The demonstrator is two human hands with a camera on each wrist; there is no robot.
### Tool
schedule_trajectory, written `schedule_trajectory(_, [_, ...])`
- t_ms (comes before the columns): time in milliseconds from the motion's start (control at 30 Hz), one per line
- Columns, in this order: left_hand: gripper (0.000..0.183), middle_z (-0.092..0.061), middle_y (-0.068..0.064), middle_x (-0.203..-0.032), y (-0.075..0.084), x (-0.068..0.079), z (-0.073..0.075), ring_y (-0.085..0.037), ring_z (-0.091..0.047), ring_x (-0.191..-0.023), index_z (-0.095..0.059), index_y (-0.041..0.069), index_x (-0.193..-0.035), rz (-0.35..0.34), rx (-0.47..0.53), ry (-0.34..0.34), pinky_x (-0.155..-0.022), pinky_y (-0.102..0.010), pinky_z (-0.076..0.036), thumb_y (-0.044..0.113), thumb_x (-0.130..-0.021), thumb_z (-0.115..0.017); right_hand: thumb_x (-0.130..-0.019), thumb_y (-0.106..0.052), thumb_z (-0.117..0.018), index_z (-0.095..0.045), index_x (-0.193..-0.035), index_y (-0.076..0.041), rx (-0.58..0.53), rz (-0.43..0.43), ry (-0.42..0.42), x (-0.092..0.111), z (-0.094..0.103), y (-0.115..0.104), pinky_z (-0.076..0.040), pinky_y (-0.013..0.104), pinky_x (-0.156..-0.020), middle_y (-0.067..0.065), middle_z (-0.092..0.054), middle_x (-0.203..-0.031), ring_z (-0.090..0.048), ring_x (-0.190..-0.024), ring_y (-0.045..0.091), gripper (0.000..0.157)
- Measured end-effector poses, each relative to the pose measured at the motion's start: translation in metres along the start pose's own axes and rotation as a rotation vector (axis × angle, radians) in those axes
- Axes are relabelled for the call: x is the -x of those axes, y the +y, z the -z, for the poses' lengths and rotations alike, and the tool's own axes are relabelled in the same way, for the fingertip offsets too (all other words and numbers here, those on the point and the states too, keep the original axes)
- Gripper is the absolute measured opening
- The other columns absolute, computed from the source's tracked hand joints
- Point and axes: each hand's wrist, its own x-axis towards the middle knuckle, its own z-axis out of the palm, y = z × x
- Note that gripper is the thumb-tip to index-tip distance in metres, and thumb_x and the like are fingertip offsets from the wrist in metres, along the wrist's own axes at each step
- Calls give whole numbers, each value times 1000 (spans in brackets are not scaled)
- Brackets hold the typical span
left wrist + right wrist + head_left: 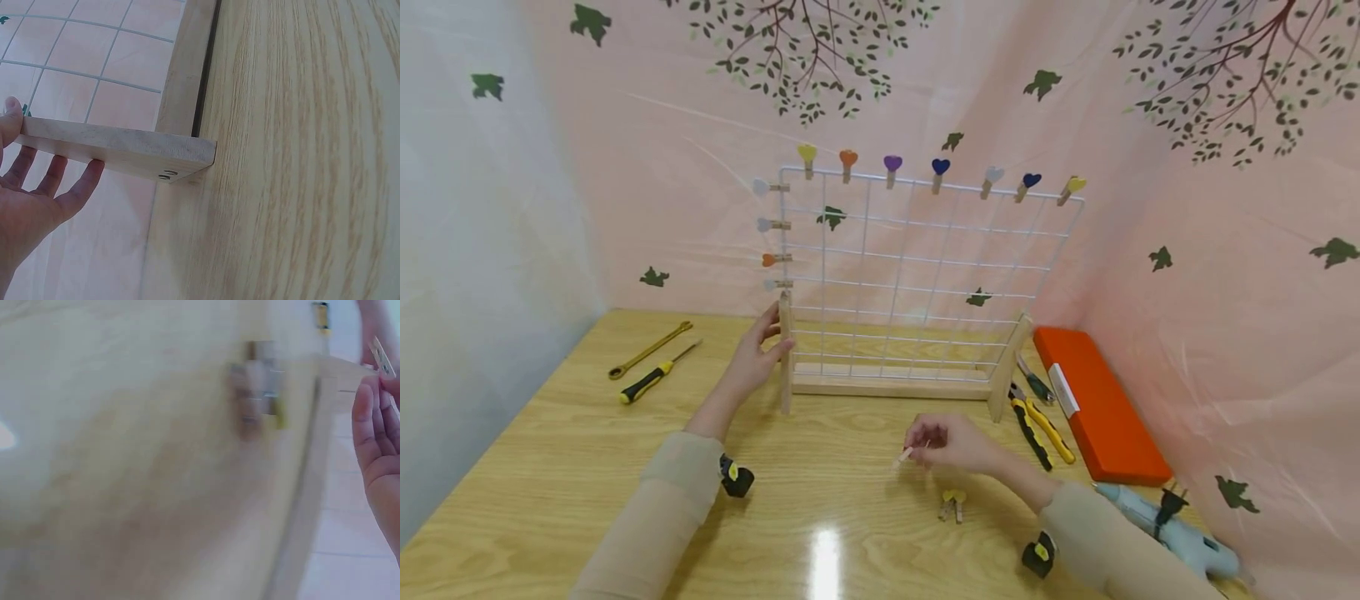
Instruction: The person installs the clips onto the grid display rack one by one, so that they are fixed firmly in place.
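Observation:
A white wire grid rack on a wooden stand stands upright on the table. My left hand grips the stand's left wooden leg; the left wrist view has the thumb on one side and fingers on the other. In front of the rack, my right hand pinches a small wooden clothespin above the table. Its front side is hard to make out. Two clothespins with yellow hearts lie on the table below that hand, blurred in the right wrist view. Heart clothespins line the grid's top and left edges.
At left lie a wrench and a screwdriver. On the right are yellow-black pliers, a green-handled tool, a red box and a pale blue glue gun. A pink patterned curtain hangs behind.

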Motion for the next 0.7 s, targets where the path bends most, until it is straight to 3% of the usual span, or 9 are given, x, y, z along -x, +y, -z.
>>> schedule_trajectory(67, [66,-28,-24,-136,2,1,0,-42,-32,-122,-14,8,-143,3,0,0,-83,-52,-46,6,-89,-52,-85,4,-54,-58,-96,4,-35,48,17,0,9,-5,-51,39,-49,24,-58,-82,-54,-58,31,11])
schedule_trajectory(200, [67,-28,-21,-138,-10,-2,1,-39,-32,-123,-14,14,-144,5,-9,-1,-82,-48,-48,12,-89,-53,-87,3,-50,-57,-101,4,-43,81,89,2,33,-15,-45,31,-39,18,-56,-81,-47,-48,26,16])
schedule_trajectory(367, [69,-29,-18,-139,-26,-6,0,-37,-33,-123,-13,21,-144,-13,-30,0,-82,-46,-49,21,-89,-53,-89,-12,-54,-59,-108,-3,-17,-46,247,11,64,-42,-47,34,-46,10,-56,-85,-48,-52,22,21])
schedule_trajectory(467, [69,-29,-18,-139,-28,-6,0,-38,-33,-123,-13,21,-144,-21,-30,2,-82,-47,-49,22,-89,-53,-89,-16,-55,-58,-112,-4,-7,-71,352,17,82,-57,-50,37,-50,9,-57,-84,-51,-57,20,26])
schedule_trajectory(567, [69,-29,-16,-139,-27,-6,0,-36,-33,-124,-14,23,-144,-16,-29,6,-82,-47,-49,22,-88,-54,-89,-13,-53,-58,-111,1,-32,10,467,22,100,-68,-50,33,-48,7,-58,-81,-52,-58,17,26])
schedule_trajectory(700, [68,-27,-17,-140,-18,-4,1,-37,-32,-124,-13,21,-144,5,-24,-5,-82,-48,-48,18,-89,-53,-90,2,-45,-60,-103,7,-226,225,586,24,122,-81,-48,22,-45,5,-61,-77,-49,-56,15,20])
